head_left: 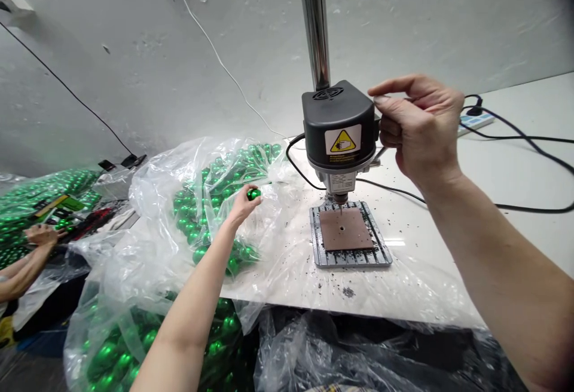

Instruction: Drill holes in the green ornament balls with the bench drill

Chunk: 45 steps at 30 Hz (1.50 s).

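Note:
My left hand [246, 204] is closed around a shiny green ball ornament [253, 193], above the front part of a heap of similar green ornaments [188, 207] in a clear plastic bag [150, 171]. At the right side of a small black drill press [338, 123], my right hand [426, 129] is curled, with thumb and forefinger together by the housing. A silver lever [380, 156] runs up towards its fingers; what they grip is hidden. Below the drill bit [341, 208], a brown square board [347, 230] with a small hole lies on the grooved grey base [385, 256].
Dark shavings [348, 291] dot the white table [287, 287]. A black cable [529, 207] loops right towards a power strip [478, 122]. Plastic sheeting [305, 350] hangs at the front edge. At far left, another person's hand [42, 235] works among more green ornaments [67, 186].

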Available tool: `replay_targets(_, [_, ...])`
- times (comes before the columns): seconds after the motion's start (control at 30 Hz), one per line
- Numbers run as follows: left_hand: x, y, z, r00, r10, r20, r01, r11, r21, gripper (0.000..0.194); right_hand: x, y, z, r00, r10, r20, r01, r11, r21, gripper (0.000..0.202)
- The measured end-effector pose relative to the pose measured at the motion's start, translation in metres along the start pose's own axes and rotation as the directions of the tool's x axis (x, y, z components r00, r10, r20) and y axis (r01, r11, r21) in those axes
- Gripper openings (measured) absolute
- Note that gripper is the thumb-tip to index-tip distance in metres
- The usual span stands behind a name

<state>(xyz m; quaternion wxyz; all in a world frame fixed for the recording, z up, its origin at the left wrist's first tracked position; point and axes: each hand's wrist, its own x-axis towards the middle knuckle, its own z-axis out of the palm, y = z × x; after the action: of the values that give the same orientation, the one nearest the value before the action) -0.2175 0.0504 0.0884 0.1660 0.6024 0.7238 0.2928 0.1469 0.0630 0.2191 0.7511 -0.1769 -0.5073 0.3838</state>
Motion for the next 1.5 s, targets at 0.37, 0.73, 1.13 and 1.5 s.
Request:
replay_targets(0.37, [-0.112, 0.104, 0.036, 0.874, -0.005, 0.487, 0.483, 0.139, -0.865, 0.05, 0.0, -0.003, 0.003, 1.0, 0.016, -0.023, -0.018, 0.996, -0.083, 0.015])
replay_targets(0.73, [-0.133, 0.111, 0.092, 0.959, -0.014, 0.283, 0.252, 0.5, -0.829, 0.045, 0.0, -0.004, -0.004, 0.998, 0.038, 0.044, -0.031, 0.987, -0.16, 0.005])
replay_targets(1.13, [-0.121, 0.118, 0.1, 0.84, -0.045, 0.541, 0.543, 0.074, -0.836, 0.038, 0.001, 0.001, -0.006, 0.997, 0.053, 0.054, -0.041, 0.977, -0.209, 0.007])
replay_targets(1.5, [-0.112, 0.105, 0.123, 0.98, -0.025, 0.197, 0.177, 0.565, -0.806, 0.06, -0.001, -0.004, -0.004, 0.998, 0.048, 0.031, -0.039, 0.971, -0.238, 0.003])
